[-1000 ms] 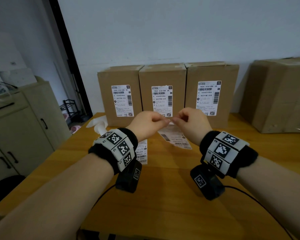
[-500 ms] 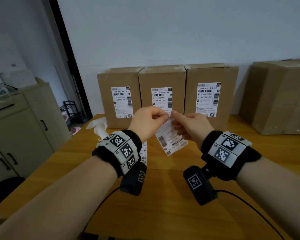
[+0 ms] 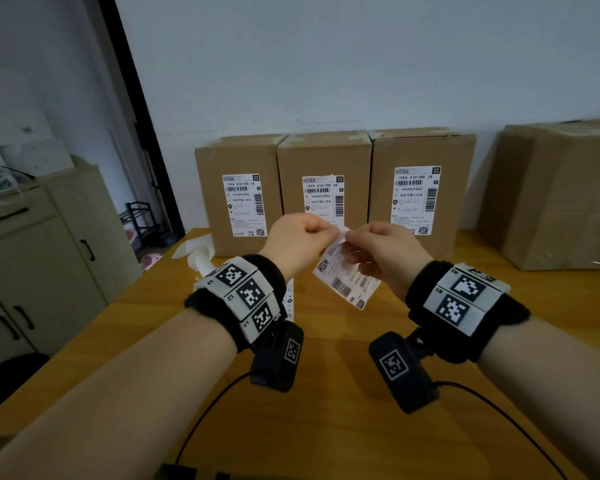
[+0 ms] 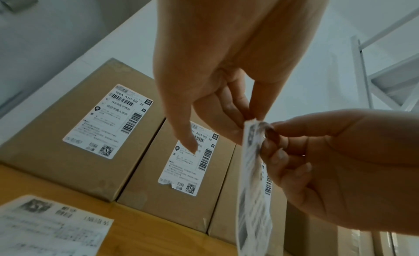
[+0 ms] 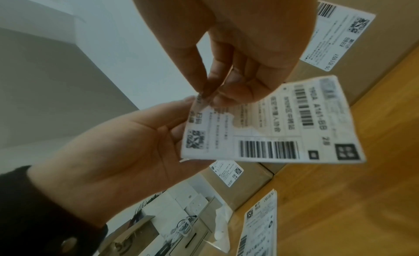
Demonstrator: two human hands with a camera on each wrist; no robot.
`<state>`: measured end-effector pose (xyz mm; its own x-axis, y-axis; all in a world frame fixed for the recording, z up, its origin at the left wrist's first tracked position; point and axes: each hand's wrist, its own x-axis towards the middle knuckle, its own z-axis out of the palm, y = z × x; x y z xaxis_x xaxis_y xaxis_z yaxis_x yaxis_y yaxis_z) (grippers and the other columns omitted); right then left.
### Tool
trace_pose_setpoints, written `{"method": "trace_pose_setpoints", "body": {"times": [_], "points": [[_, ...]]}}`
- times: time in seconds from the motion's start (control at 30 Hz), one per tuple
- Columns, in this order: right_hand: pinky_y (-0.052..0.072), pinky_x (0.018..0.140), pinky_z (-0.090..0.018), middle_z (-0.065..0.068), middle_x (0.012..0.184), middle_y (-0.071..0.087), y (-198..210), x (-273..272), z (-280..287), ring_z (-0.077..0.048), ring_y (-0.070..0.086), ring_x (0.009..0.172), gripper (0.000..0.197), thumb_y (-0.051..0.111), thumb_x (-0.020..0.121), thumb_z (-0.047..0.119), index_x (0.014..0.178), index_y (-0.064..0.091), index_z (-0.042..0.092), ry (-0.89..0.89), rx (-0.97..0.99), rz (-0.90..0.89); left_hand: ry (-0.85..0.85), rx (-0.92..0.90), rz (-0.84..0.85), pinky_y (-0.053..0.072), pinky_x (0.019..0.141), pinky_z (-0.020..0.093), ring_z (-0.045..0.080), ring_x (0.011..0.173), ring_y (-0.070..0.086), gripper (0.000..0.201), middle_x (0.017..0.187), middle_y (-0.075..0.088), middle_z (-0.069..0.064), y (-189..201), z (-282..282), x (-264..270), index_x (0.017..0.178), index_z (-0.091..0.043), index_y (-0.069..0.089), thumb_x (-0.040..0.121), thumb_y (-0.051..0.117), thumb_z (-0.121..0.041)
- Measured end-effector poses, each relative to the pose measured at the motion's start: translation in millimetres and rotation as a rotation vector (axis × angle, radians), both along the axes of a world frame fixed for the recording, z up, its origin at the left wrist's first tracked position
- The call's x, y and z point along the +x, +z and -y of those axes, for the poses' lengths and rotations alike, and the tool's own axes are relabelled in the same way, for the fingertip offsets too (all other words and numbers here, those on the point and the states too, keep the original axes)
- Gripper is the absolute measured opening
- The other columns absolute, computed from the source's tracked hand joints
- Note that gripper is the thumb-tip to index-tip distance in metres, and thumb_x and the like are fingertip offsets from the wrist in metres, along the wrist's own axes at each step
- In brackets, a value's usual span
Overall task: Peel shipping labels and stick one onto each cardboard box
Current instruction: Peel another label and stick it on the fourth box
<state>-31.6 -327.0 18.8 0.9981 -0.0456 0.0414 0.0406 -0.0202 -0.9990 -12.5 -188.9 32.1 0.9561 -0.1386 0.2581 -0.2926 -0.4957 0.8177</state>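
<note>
Both hands hold one white shipping label (image 3: 347, 282) in the air over the wooden table (image 3: 326, 410). My left hand (image 3: 331, 232) and my right hand (image 3: 349, 239) pinch its upper corner, fingertips almost touching. The sheet hangs down below my right hand. In the right wrist view the label (image 5: 283, 131) shows a torn, peeled patch near the pinched corner. Behind the hands three cardboard boxes stand side by side: left (image 3: 243, 157), middle (image 3: 323, 154) and right (image 3: 420, 150). A printed label is stuck on the front of each.
Another label sheet (image 4: 52, 225) lies on the table under my left wrist. Crumpled white backing paper (image 3: 196, 252) sits at the table's rear left corner. A large cardboard box (image 3: 561, 192) stands at the right, a beige cabinet (image 3: 32, 254) at the left.
The label has turned between my fingers and its free end now hangs lower and to the right. Both hands have stayed almost in place, pinching the same corner.
</note>
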Motion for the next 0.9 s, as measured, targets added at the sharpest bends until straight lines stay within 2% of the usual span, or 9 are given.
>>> {"method": "trace_pose_setpoints", "body": {"times": [0.1, 0.3, 0.4, 0.53, 0.7, 0.73, 0.83, 0.87, 0.9], "points": [[0.044, 0.054, -0.022, -0.007, 0.075, 0.064, -1, 0, -1, -0.014, 0.056, 0.059, 0.008, 0.056, 0.090, 0.009, 0.084, 0.058, 0.005, -0.033, -0.035, 0.003, 0.038, -0.008, 0.024, 0.054, 0.078, 0.028, 0.011, 0.078, 0.064, 0.012, 0.079, 0.064, -0.008, -1, -8, 2, 0.088, -0.015, 0.069, 0.091, 0.059, -0.022], [0.048, 0.052, -0.022, -0.010, 0.075, 0.065, -7, 4, -2, -0.014, 0.060, 0.059, 0.006, 0.057, 0.089, 0.006, 0.083, 0.059, 0.006, -0.080, -0.030, -0.011, 0.215, -0.218, -0.094, 0.042, 0.046, 0.015, 0.004, 0.051, 0.055, 0.013, 0.065, 0.059, -0.003, -2, -44, 7, 0.097, -0.012, 0.064, 0.094, 0.054, -0.019], [0.048, 0.044, -0.018, -0.013, 0.073, 0.064, -8, 7, -8, -0.011, 0.062, 0.050, 0.003, 0.057, 0.088, 0.001, 0.087, 0.058, 0.003, -0.095, 0.006, -0.053, 0.292, -0.423, -0.205, 0.050, 0.057, 0.021, 0.003, 0.052, 0.065, 0.015, 0.073, 0.063, 0.004, -3, -64, 10, 0.104, -0.007, 0.059, 0.096, 0.051, -0.016], [0.051, 0.042, -0.017, -0.018, 0.081, 0.064, -8, 11, -22, -0.009, 0.064, 0.043, 0.012, 0.055, 0.086, -0.008, 0.095, 0.057, -0.001, -0.094, 0.026, -0.079, 0.413, -0.499, -0.238, 0.054, 0.073, 0.025, 0.013, 0.069, 0.066, 0.025, 0.080, 0.066, 0.009, -6, -98, 16, 0.116, -0.001, 0.054, 0.097, 0.048, -0.016], [0.053, 0.044, -0.019, -0.025, 0.090, 0.065, -10, 15, -38, -0.018, 0.066, 0.050, 0.014, 0.056, 0.081, -0.013, 0.083, 0.057, 0.001, -0.089, -0.022, -0.109, 0.573, -0.506, -0.306, 0.049, 0.042, 0.016, 0.006, 0.032, 0.058, 0.028, 0.096, 0.068, 0.021, -14, -144, 25, 0.122, 0.005, 0.048, 0.098, 0.043, -0.006], [0.054, 0.045, -0.020, -0.025, 0.092, 0.066, -11, 16, -40, -0.020, 0.067, 0.055, 0.014, 0.056, 0.080, -0.013, 0.083, 0.057, 0.001, -0.096, -0.042, -0.113, 0.598, -0.507, -0.342, 0.048, 0.043, 0.018, 0.007, 0.026, 0.054, 0.028, 0.092, 0.069, 0.022, -16, -152, 28, 0.123, 0.006, 0.047, 0.098, 0.041, -0.003], [0.055, 0.046, -0.020, -0.025, 0.092, 0.066, -11, 17, -45, -0.024, 0.068, 0.061, 0.013, 0.057, 0.080, -0.013, 0.083, 0.058, -0.001, -0.101, -0.059, -0.118, 0.648, -0.514, -0.423, 0.048, 0.050, 0.022, 0.012, 0.023, 0.052, 0.029, 0.041, 0.061, 0.012, -26, -172, 37, 0.124, 0.007, 0.046, 0.097, 0.041, 0.000], [0.055, 0.046, -0.020, -0.025, 0.091, 0.066, -10, 17, -47, -0.023, 0.068, 0.060, 0.013, 0.057, 0.079, -0.013, 0.084, 0.058, -0.001, -0.102, -0.060, -0.117, 0.639, -0.506, -0.439, 0.049, 0.048, 0.021, 0.012, 0.024, 0.053, 0.030, 0.041, 0.061, 0.010, -28, -175, 37, 0.126, 0.006, 0.045, 0.097, 0.042, -0.002], [0.055, 0.047, -0.021, -0.025, 0.091, 0.067, -10, 17, -48, -0.024, 0.068, 0.061, 0.013, 0.057, 0.079, -0.013, 0.084, 0.058, -0.001, -0.105, -0.065, -0.113, 0.620, -0.510, -0.456, 0.049, 0.044, 0.020, 0.012, 0.026, 0.054, 0.032, 0.057, 0.068, 0.013, -30, -177, 36, 0.129, 0.005, 0.043, 0.098, 0.042, -0.002]]}}
